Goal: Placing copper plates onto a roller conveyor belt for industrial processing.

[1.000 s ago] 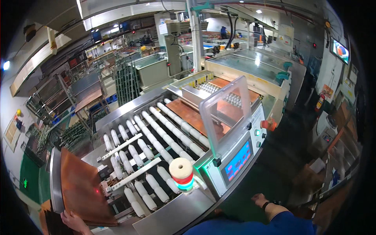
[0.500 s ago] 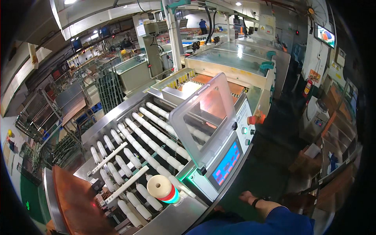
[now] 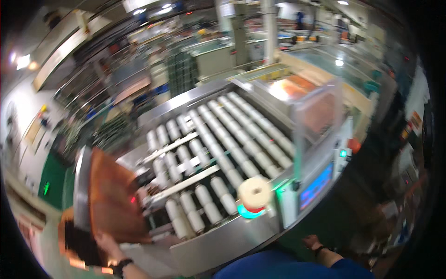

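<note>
Resting at bottom edge of copper sheet [image 3: 116, 195]: left grip [image 3: 109, 245], too blurred to tell how closed; white rollers [image 3: 221, 158] rightward of it. Right grip [image 3: 312, 241] half-open, empty.

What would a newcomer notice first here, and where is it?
Probably the rows of white rollers across the middle of the machine. To their left is a large copper-coloured sheet, with the person's left grip by its lower edge. Near the rollers' right front end, a signal light glows turquoise at its base, under a cream-coloured top.
</note>
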The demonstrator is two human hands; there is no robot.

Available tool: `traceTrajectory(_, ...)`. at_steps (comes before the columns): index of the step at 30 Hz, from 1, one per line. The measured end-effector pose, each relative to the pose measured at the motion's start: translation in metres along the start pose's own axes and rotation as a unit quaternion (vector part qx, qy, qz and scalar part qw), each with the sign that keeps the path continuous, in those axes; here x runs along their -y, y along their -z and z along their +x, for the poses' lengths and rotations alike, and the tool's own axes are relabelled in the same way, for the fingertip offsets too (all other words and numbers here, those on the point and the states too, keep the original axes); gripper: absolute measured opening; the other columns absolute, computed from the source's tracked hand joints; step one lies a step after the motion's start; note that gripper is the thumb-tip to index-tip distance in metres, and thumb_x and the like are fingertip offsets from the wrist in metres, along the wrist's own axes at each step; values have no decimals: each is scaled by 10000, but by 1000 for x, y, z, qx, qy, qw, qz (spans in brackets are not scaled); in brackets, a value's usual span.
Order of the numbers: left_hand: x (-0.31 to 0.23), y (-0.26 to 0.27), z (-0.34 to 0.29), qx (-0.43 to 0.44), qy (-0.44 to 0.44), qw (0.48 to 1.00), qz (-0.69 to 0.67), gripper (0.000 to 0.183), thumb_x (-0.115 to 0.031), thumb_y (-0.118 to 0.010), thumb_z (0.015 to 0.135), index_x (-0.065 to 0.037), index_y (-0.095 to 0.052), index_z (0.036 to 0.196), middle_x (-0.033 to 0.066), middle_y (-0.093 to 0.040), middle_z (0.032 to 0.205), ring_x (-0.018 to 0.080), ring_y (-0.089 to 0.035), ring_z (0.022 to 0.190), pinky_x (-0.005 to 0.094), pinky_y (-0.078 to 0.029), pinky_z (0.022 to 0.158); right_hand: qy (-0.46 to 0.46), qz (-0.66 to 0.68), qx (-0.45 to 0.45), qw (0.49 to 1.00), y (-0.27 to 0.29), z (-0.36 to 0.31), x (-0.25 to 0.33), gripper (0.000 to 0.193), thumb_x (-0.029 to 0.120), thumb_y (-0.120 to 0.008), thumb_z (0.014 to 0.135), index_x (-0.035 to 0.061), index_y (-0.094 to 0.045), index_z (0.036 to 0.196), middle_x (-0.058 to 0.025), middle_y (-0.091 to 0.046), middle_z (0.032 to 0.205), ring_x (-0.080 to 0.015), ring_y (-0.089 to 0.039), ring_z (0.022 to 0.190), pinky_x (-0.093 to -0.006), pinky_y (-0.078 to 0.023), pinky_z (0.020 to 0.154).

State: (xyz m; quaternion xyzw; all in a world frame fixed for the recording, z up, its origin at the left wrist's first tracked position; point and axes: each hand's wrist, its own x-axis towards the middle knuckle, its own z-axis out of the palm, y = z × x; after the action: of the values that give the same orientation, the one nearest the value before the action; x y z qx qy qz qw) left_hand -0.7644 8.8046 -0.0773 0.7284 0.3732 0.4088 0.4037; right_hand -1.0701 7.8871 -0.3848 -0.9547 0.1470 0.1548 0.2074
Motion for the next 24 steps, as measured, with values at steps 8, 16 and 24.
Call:
traceTrajectory(8, -35, 25, -20, -125, -120, 972, 157, 453, -305, -526, 1016, 95, -608, 1212, 330, -648, 1161, 489, -610, 1076, 502, -477, 928, -7, 165, 51, 985, 49, 13, 46, 245, 194, -649, 857, -30, -687, 765, -188, -678, 697, -279, -644, 565, -411, -491, 539)
traceTrajectory(16, -75, 17, -46, -113, -137, 981, 82, 370, -240, -530, 1020, 112, -614, 1093, 321, -669, 1055, 476, -633, 976, 484, -491, 865, -42, 187, 10, 981, 38, 41, 27, 185, 164, -623, 812, 6, -718, 793, -173, -700, 741, -255, -686, 640, -398, -526, 557)
traceTrajectory(24, -71, 21, -45, -73, -67, 991, 85, 355, -237, -518, 1024, 91, -616, 1119, 295, -673, 1085, 447, -632, 1009, 460, -479, 896, -197, 346, 80, 914, 68, 29, 93, 241, 153, -607, 870, -70, -686, 824, -175, -690, 719, -247, -674, 578, -383, -528, 492)
